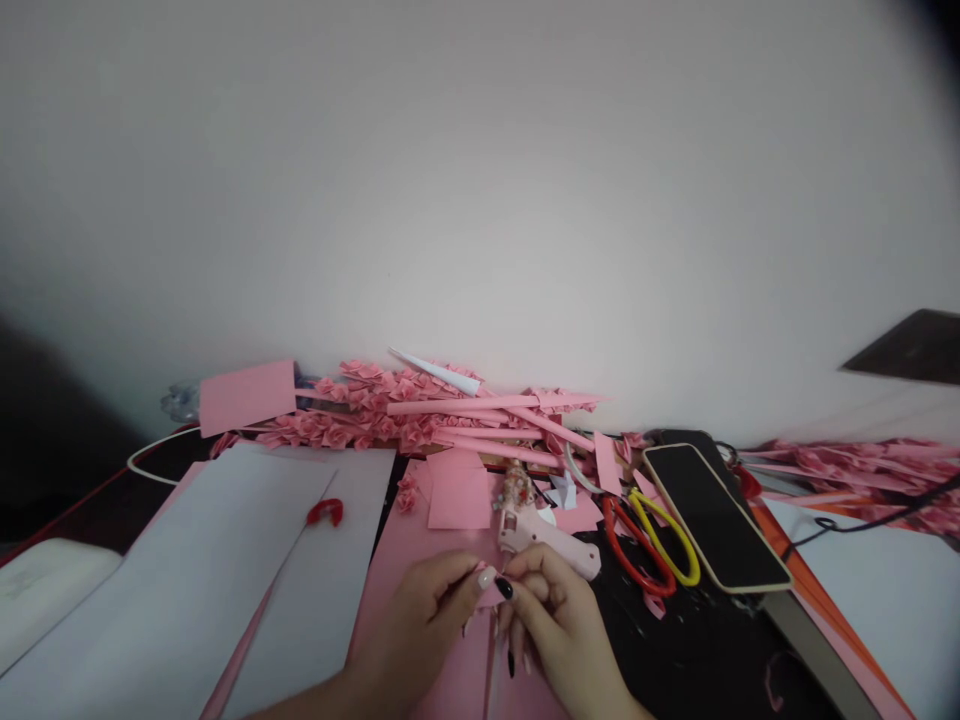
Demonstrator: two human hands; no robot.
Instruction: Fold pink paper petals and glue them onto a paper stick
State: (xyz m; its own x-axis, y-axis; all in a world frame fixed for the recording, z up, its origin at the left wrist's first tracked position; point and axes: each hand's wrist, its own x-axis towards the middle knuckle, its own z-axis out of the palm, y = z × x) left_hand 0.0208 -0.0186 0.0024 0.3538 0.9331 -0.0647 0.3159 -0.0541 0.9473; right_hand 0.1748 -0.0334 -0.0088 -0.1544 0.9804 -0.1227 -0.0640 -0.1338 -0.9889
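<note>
Near the bottom middle, my left hand (424, 618) pinches a small piece of pink paper (491, 594) between thumb and finger. My right hand (555, 622) meets it from the other side, its fingers closed on the same piece. Parts of the piece are hidden by the fingers. Under both hands lies a large pink sheet (397, 567). Just beyond the hands rests a pale pink glue gun (551, 540). A pink square of paper (459, 492) and a small pink paper flower (406, 493) lie behind.
White sheets (300, 590) cover the left side. Pink paper flower stems (420, 405) are piled against the wall. Red-handled scissors (637, 560), a yellow loop (675, 540) and a phone (716, 517) lie right. A white case (56, 590) sits far left.
</note>
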